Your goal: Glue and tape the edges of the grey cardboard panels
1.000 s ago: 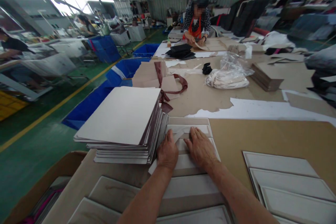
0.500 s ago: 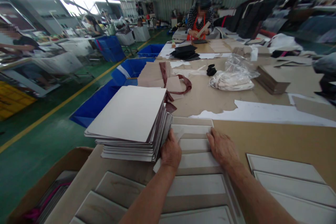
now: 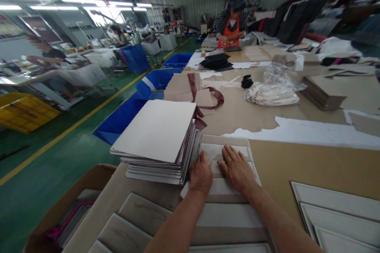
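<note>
Both my hands rest on a row of overlapping grey-white board panels [image 3: 228, 142] laid on the brown worktable [image 3: 311, 166]. My left hand [image 3: 201, 173] lies knuckles up at the panels' left edge, fingers curled down against the side of a tall stack of white-faced boards [image 3: 158, 134]. My right hand [image 3: 236, 168] lies flat, fingers stretched forward, pressing on the top panel. More overlapping panels [image 3: 225, 217] run back under my forearms.
Another fan of panels [image 3: 341, 213] lies at the right. A cardboard box [image 3: 74, 201] stands at the lower left, blue bins [image 3: 124, 114] beside the table. Ribbon [image 3: 208, 102], bagged material [image 3: 273, 93] and board piles [image 3: 322, 93] lie further along. A person in an orange apron [image 3: 233, 23] works at the far end.
My right hand, which had slid out to the panel's right edge half a second ago, has come back to the middle beside my left. The view has shifted slightly left.
</note>
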`<action>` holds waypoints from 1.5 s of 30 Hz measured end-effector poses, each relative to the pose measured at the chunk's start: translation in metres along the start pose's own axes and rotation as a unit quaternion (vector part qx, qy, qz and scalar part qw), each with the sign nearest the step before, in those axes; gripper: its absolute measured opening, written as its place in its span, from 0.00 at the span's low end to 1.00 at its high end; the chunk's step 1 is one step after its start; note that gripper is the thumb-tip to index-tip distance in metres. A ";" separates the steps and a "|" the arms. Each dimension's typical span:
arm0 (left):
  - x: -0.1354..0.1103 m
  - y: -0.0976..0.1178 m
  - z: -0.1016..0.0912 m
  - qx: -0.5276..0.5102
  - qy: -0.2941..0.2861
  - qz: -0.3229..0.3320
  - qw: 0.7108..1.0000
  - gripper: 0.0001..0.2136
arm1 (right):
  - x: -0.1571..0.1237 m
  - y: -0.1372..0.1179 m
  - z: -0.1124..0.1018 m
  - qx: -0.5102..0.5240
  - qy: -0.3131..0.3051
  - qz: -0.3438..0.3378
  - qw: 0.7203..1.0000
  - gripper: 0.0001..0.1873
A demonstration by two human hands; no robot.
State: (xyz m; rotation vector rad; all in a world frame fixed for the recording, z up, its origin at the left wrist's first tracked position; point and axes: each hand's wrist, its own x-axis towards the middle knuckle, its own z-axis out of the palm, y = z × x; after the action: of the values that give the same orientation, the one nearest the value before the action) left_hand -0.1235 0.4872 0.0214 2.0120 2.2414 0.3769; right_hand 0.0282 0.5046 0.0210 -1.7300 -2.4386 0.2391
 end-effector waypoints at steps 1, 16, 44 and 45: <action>0.000 0.000 -0.001 0.005 -0.001 -0.003 1.000 0.19 | -0.003 0.003 -0.001 -0.005 0.000 0.017 1.000 0.33; 0.000 0.001 -0.001 0.018 0.014 -0.001 1.000 0.18 | -0.017 0.035 -0.015 0.004 0.068 0.127 0.990 0.32; -0.020 0.041 -0.085 -0.424 -0.137 -0.035 0.895 0.11 | -0.058 -0.007 -0.061 0.640 0.043 0.141 0.754 0.26; -0.023 0.045 -0.091 -0.493 -0.201 -0.079 0.843 0.13 | -0.057 -0.011 -0.069 0.681 0.031 0.145 0.717 0.28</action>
State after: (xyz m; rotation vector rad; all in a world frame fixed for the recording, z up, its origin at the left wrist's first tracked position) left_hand -0.0999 0.4587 0.1180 1.1897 1.4372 0.7899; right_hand 0.0509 0.4507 0.0891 -1.1943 -1.0893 1.4830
